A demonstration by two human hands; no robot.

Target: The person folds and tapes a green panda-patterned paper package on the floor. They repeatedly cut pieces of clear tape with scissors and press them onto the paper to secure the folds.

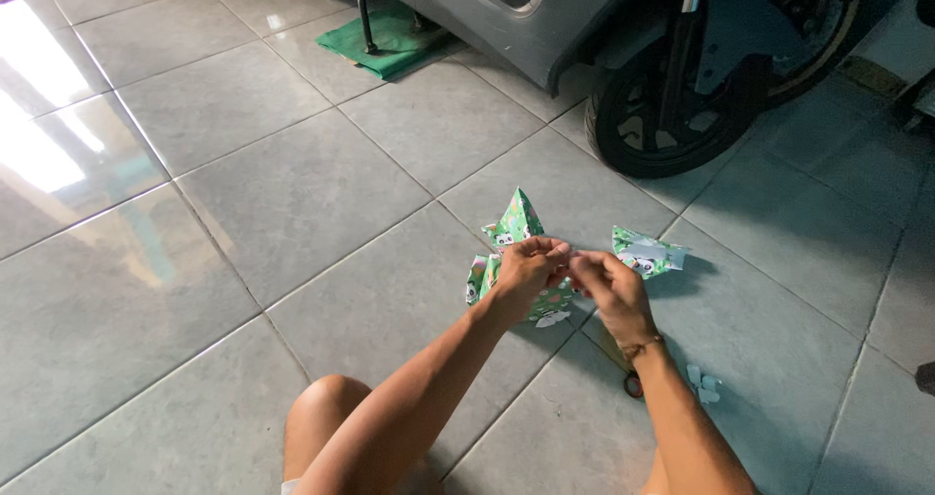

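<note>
Glossy grey tiled floor, sunlit at left; parked scooter and green mat behind. Left hand and right hand meet, fingertips pinching something too small to identify, above the green patterned wrapped parcel on the floor.

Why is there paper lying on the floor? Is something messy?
A little. A loose scrap of green paper lies apart on the tiles, right of the hands. Small white bits are scattered by the right arm. Both hands, left and right, pinch something above the green parcel. Nothing looks broken.
</note>
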